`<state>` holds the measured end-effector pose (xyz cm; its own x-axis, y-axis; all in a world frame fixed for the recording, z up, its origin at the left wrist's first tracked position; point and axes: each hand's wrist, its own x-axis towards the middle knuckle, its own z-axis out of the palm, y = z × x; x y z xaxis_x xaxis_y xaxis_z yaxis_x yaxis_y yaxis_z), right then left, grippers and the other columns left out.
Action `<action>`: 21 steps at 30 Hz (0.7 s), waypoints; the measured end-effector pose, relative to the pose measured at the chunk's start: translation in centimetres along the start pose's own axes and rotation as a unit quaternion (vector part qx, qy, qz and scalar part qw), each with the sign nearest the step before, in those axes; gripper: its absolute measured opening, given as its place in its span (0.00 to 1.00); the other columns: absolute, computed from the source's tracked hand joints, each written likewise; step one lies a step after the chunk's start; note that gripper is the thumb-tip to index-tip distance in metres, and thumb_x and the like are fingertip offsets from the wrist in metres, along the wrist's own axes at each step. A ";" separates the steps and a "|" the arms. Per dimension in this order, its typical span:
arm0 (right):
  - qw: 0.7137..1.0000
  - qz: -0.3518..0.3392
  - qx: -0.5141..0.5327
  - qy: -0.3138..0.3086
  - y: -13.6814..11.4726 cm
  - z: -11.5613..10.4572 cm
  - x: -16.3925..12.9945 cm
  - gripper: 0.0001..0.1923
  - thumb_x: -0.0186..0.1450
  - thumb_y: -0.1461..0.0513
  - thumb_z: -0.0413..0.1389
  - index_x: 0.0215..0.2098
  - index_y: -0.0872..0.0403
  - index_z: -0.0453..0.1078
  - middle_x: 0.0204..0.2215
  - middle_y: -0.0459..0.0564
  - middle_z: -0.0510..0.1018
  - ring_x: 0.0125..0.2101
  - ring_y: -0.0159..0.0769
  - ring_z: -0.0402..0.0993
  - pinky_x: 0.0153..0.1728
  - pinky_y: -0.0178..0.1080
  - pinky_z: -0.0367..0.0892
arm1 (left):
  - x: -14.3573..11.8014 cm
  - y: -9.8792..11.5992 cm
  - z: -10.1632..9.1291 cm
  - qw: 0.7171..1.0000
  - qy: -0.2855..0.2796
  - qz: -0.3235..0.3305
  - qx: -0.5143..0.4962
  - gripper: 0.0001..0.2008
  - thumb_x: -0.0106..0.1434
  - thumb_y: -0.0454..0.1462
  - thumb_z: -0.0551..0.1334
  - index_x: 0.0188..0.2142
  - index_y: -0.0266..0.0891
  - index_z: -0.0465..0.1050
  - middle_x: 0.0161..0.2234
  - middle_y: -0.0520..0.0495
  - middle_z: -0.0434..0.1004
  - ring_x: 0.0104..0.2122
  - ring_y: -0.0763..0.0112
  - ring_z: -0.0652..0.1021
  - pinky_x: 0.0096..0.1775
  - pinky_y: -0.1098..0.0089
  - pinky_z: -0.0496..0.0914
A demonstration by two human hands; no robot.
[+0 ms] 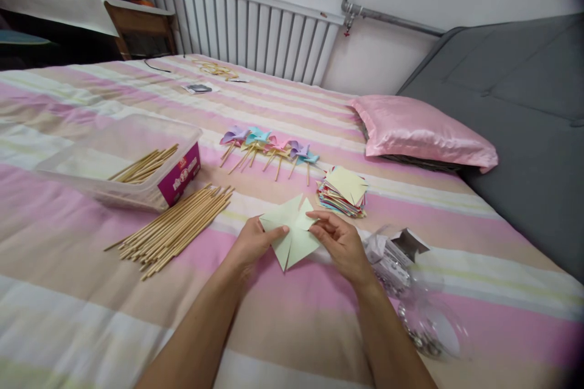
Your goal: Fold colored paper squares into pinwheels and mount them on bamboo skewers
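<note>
A pale green paper square (292,242) with slits cut in from its corners is held above the bed between both hands. My left hand (255,242) pinches its left side, thumb on top. At the right, my right hand (336,239) grips one cut flap between thumb and fingers, and that flap looks bent inward. Just beyond lies a stack of cut paper squares (347,185) in several colours, a pale yellow one on top. Finished paper pinwheels (278,144) on sticks lie in a row farther back.
Left of the hands lie many wooden sticks (177,228) beside a clear plastic box (123,194) holding more sticks. To the right are small open boxes (392,261) and a clear round container (431,328) with metal pieces. A pink pillow (424,130) rests near the grey headboard (511,91).
</note>
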<state>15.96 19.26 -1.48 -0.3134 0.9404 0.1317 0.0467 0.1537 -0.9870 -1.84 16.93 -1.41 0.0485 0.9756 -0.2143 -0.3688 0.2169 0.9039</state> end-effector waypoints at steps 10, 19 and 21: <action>0.989 -0.053 -0.125 -0.051 -1.0 -0.5 0.0 0.11 0.65 0.57 0.51 0.31 0.54 0.70 0.27 0.46 0.72 0.31 0.32 0.69 0.34 0.33 0.63 | 0.1 -0.3 -0.3 1.000 -0.026 0.001 0.015 0.14 0.48 0.38 0.69 0.33 0.31 0.76 0.29 0.43 0.79 0.26 0.69 0.75 0.30 0.71 0.67; 0.957 -0.076 -0.273 -0.064 -1.6 -0.2 -0.4 0.10 0.64 0.62 0.50 0.27 0.54 0.69 0.25 0.45 0.73 0.29 0.32 0.68 0.32 0.33 0.59 | -0.2 0.1 0.5 0.998 -0.019 -0.005 0.063 0.17 0.45 0.40 0.70 0.33 0.31 0.76 0.27 0.45 0.78 0.25 0.69 0.74 0.28 0.72 0.65; 0.953 -0.080 -0.286 -0.061 -1.7 -0.1 -0.5 0.10 0.64 0.62 0.50 0.27 0.54 0.69 0.25 0.46 0.73 0.29 0.33 0.68 0.32 0.34 0.59 | -0.2 0.1 0.5 0.998 -0.028 -0.001 0.059 0.17 0.45 0.40 0.70 0.33 0.31 0.76 0.27 0.45 0.78 0.25 0.69 0.74 0.28 0.72 0.65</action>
<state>16.08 18.60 0.09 -0.4672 0.8536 0.2304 0.4876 0.4662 -0.7382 -1.42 16.79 -1.12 0.1020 0.9748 -0.1983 -0.2570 0.2184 0.9414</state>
